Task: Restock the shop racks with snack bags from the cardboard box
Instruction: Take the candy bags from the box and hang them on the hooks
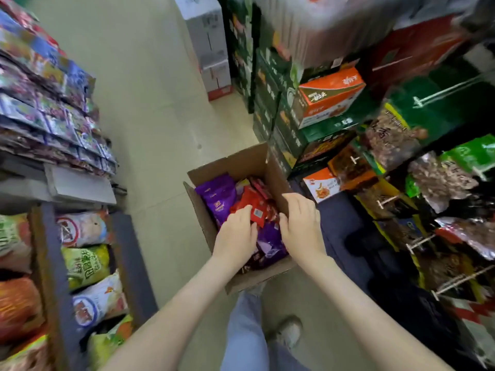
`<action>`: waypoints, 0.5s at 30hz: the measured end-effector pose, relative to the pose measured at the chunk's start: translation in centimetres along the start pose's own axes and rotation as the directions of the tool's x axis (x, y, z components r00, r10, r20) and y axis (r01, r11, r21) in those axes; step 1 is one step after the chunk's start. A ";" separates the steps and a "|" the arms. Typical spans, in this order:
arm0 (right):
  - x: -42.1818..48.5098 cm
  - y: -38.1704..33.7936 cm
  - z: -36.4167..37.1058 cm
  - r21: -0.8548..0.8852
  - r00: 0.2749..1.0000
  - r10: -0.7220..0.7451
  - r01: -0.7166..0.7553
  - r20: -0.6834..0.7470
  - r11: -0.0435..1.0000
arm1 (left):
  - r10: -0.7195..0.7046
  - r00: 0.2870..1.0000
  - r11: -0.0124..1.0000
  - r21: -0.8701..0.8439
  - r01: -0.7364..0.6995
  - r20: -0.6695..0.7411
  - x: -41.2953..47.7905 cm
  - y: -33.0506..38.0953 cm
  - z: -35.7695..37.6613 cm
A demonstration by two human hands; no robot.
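Observation:
An open cardboard box (238, 162) stands on the floor in the aisle, filled with purple snack bags (217, 196) and red snack bags (254, 207). Both my hands reach down into it. My left hand (237, 234) lies on the bags with its fingertips touching a red bag. My right hand (301, 223) hovers just right of it over the purple bags near the box's right wall, fingers bent downward; whether they hold a bag is hidden. The racks stand on both sides.
A shelf rack (51, 253) of large snack bags stands at left, with hanging packets (53, 103) above it. At right, peg hooks (417, 242) carry bags, and stacked cartons (329, 95) rise behind. My legs and a shoe (289, 333) stand just behind the box.

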State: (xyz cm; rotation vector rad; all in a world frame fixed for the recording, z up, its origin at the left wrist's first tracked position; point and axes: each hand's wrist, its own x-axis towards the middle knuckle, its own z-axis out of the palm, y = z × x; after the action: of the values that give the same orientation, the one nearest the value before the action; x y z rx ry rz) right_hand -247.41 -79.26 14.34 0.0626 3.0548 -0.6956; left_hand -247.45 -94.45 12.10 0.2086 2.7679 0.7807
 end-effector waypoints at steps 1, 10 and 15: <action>0.5 0.1 1.7 0.006 0.999 0.026 -0.026 0.048 1.000 | -0.058 0.998 0.998 0.014 0.058 0.040 0.5 -1.6 0.5; 2.9 3.8 15.4 -0.061 0.931 0.175 -0.164 0.320 0.984 | -0.401 0.896 0.912 -0.008 0.410 0.190 5.4 -11.2 7.8; 4.5 7.0 22.6 -0.085 0.917 0.200 -0.182 0.345 0.980 | -0.504 0.825 0.851 -0.013 0.525 0.257 8.4 -14.4 13.9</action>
State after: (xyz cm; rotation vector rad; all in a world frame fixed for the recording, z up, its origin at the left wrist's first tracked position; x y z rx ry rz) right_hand -251.66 -82.56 -9.13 0.2099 2.6751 -0.5470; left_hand -252.50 -98.07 -8.66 -0.4233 2.3732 0.6650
